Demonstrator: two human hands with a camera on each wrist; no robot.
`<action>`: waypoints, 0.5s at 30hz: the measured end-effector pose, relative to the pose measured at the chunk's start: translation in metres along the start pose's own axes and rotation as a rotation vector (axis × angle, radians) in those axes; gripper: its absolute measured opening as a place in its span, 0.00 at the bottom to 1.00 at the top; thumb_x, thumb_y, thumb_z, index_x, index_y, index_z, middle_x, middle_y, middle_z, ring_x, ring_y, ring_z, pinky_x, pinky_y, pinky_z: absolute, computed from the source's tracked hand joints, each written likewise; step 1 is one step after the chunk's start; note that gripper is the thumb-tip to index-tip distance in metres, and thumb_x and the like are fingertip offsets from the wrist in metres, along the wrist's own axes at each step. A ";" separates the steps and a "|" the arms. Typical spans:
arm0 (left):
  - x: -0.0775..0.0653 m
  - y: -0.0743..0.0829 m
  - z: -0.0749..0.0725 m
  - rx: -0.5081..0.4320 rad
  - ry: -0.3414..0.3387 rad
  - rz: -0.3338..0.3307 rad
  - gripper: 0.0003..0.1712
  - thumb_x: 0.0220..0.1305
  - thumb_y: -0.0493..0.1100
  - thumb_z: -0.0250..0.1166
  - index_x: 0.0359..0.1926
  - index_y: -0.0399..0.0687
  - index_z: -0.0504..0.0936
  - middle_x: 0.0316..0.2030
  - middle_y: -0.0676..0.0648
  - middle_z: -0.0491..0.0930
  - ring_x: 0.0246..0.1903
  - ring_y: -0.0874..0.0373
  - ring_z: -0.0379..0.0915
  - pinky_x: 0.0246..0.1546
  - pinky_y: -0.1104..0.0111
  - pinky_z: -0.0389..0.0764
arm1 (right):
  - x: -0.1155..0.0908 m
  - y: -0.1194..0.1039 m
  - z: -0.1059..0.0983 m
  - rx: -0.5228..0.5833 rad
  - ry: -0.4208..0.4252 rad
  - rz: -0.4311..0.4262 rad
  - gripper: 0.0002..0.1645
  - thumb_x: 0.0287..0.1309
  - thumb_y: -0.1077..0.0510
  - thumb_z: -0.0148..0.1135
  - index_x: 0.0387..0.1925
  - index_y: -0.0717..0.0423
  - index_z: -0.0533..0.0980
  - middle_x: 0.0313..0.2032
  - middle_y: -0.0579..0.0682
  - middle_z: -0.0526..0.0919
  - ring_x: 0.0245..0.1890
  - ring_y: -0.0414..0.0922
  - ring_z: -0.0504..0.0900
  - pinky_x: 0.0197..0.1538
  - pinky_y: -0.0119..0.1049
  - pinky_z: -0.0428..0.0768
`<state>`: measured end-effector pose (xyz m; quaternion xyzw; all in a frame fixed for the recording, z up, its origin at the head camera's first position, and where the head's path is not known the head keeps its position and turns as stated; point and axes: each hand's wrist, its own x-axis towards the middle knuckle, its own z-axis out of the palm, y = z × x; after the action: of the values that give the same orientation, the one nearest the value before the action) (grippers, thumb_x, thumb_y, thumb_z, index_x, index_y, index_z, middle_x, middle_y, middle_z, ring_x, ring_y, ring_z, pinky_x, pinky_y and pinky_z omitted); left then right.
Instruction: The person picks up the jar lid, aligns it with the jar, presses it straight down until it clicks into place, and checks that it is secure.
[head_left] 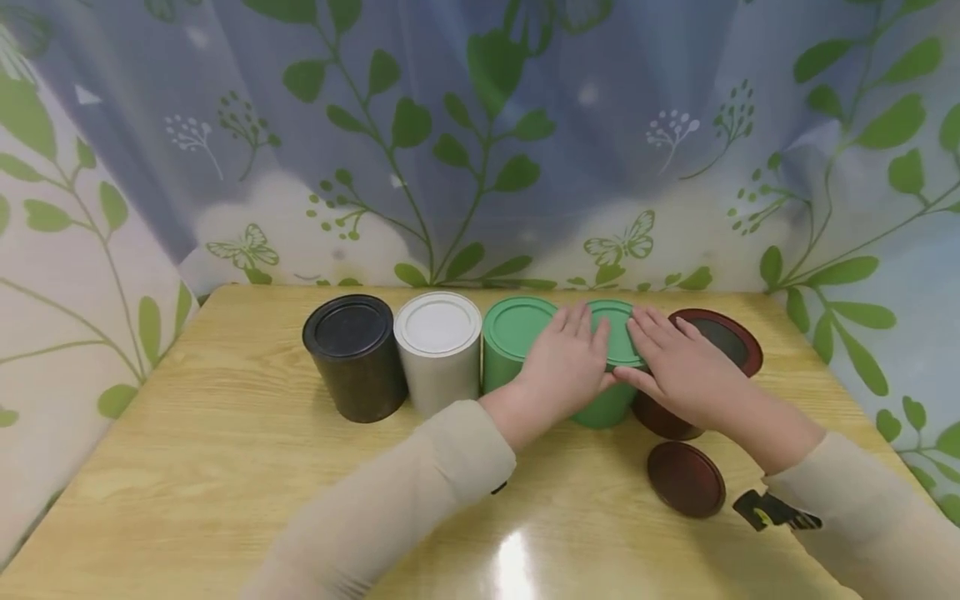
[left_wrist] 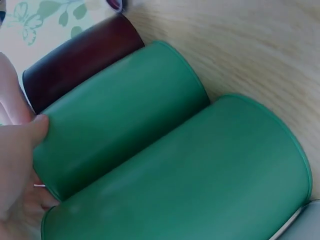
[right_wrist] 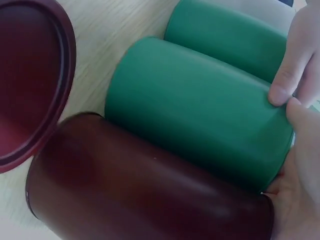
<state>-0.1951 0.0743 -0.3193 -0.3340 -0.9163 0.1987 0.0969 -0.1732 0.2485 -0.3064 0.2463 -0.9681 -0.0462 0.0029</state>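
My left hand [head_left: 558,367] and right hand [head_left: 686,367] rest on the lid of the right-hand green canister [head_left: 613,333], fingers straight and thumbs near each other at its front rim. Both thumbs touch the upper edge of the green wall [right_wrist: 200,110] in the right wrist view. Just left stands another green canister [head_left: 517,329], with its lid on. To the right is a dark red canister [head_left: 666,419], uncovered and partly hidden by my right hand. A dark red lid [head_left: 686,479] lies on the table in front of it.
A white canister [head_left: 438,367] and a black canister [head_left: 360,375], both lidded, continue the row to the left. The wooden table [head_left: 187,467] ends at a leaf-printed curtain [head_left: 465,150] behind the canisters.
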 end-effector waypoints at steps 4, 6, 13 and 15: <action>-0.002 0.001 0.000 0.011 0.001 0.001 0.41 0.68 0.67 0.35 0.71 0.47 0.55 0.67 0.40 0.57 0.68 0.49 0.47 0.67 0.59 0.48 | 0.000 -0.007 -0.006 -0.096 -0.013 -0.004 0.42 0.67 0.40 0.44 0.66 0.71 0.57 0.64 0.72 0.56 0.66 0.65 0.52 0.64 0.59 0.53; -0.003 0.001 0.000 0.017 0.003 0.009 0.40 0.68 0.67 0.36 0.71 0.47 0.55 0.67 0.40 0.58 0.68 0.48 0.48 0.67 0.59 0.49 | 0.000 -0.011 -0.008 -0.131 -0.018 -0.002 0.40 0.67 0.42 0.46 0.65 0.70 0.58 0.64 0.73 0.57 0.65 0.65 0.53 0.63 0.60 0.55; -0.005 0.003 -0.005 0.014 0.004 -0.015 0.37 0.68 0.67 0.35 0.72 0.56 0.54 0.66 0.40 0.59 0.67 0.48 0.50 0.66 0.57 0.52 | -0.001 -0.009 -0.005 -0.169 0.013 -0.028 0.38 0.67 0.44 0.48 0.65 0.71 0.59 0.63 0.72 0.59 0.64 0.65 0.56 0.62 0.59 0.59; -0.005 0.006 -0.006 0.006 0.011 -0.029 0.36 0.69 0.66 0.35 0.72 0.60 0.53 0.66 0.39 0.61 0.67 0.48 0.52 0.65 0.56 0.54 | -0.002 -0.009 -0.006 -0.179 0.022 -0.025 0.38 0.66 0.44 0.49 0.64 0.71 0.60 0.62 0.72 0.60 0.64 0.65 0.57 0.62 0.59 0.58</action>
<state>-0.1866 0.0766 -0.3169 -0.3213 -0.9199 0.1982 0.1060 -0.1670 0.2407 -0.3017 0.2578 -0.9568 -0.1297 0.0348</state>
